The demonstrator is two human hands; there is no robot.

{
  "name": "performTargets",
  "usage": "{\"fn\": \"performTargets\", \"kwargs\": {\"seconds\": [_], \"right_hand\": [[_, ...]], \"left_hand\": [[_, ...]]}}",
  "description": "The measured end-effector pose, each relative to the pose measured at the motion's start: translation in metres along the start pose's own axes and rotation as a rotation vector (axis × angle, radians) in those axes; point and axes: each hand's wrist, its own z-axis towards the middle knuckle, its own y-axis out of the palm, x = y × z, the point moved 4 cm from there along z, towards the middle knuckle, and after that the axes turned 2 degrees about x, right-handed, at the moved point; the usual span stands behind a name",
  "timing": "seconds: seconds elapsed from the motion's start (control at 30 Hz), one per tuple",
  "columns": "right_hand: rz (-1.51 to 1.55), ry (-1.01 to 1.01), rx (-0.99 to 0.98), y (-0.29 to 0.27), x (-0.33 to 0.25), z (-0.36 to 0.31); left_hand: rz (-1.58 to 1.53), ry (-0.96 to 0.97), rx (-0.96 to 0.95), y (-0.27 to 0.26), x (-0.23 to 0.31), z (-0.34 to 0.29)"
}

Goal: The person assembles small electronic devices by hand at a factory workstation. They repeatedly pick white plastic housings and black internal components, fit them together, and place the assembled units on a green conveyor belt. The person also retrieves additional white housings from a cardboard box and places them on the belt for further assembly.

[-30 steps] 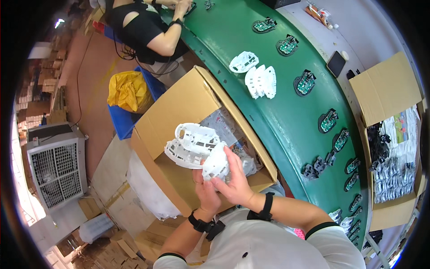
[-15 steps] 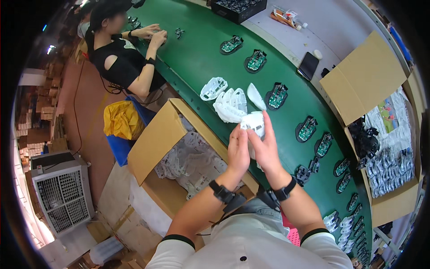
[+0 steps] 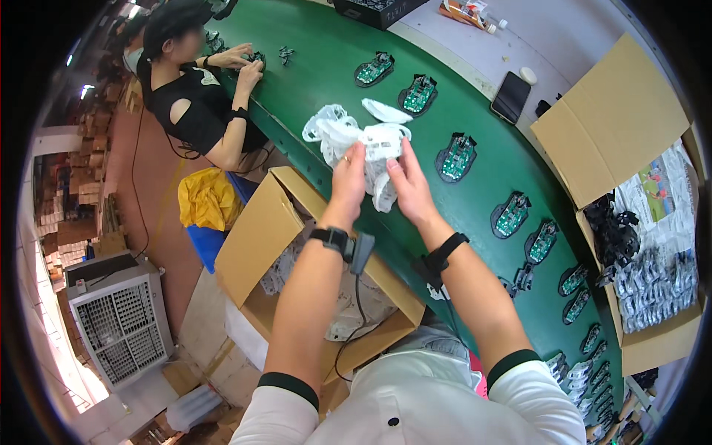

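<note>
Far left, a fan unit [image 3: 119,326] stood on the floor; beside it an open cardboard box [image 3: 256,237] held white parts. My left hand [image 3: 348,178] and right hand [image 3: 408,185] were both closed on one white plastic shell [image 3: 382,152], raised over the near edge of the green conveyor belt [image 3: 311,74]; more white shells [image 3: 330,130] lay on the belt just behind it. The shell looked light, stiff and thin-walled, probably brittle at its openwork ribs, so best held by its outer rim. My fingers hid its lower half. Circuit boards [image 3: 457,157] continued rightward; the far-right box [image 3: 656,274] contents were indistinct.
</note>
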Motion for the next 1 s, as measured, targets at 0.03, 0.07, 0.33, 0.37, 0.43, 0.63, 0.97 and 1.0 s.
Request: {"fn": "performTargets", "kwargs": {"seconds": [0.03,0.07,0.33,0.37,0.43,0.63,0.97,1.0], "right_hand": [[-0.014,-0.002,-0.017,-0.007,-0.001,0.000],[-0.029,-0.003,-0.044,-0.009,-0.011,-0.001],[-0.919,-0.209,-0.441,-0.089,-0.094,-0.140],[-1.009,-0.182,-0.502,-0.095,-0.091,-0.163],[-1.173,-0.134,-0.565,-0.104,-0.068,-0.203],[-1.127,-0.341,-0.300,-0.076,-0.032,-0.183],[-1.104,-0.477,-0.110,0.014,-0.031,-0.066],[-1.125,-0.471,-0.094,0.017,-0.037,-0.073]], "left_hand": [[0.109,0.015,0.017,-0.002,0.005,0.006],[0.214,0.031,0.042,-0.006,0.011,0.009],[1.037,0.556,0.197,-0.023,0.025,-0.046],[1.048,0.628,0.208,-0.027,0.020,-0.056],[0.936,0.599,0.193,-0.029,0.017,-0.087],[0.886,0.443,0.335,-0.110,-0.034,-0.197],[1.347,-0.230,0.024,-0.233,-0.136,-0.297],[1.338,-0.223,-0.039,-0.235,-0.146,-0.297]]}}
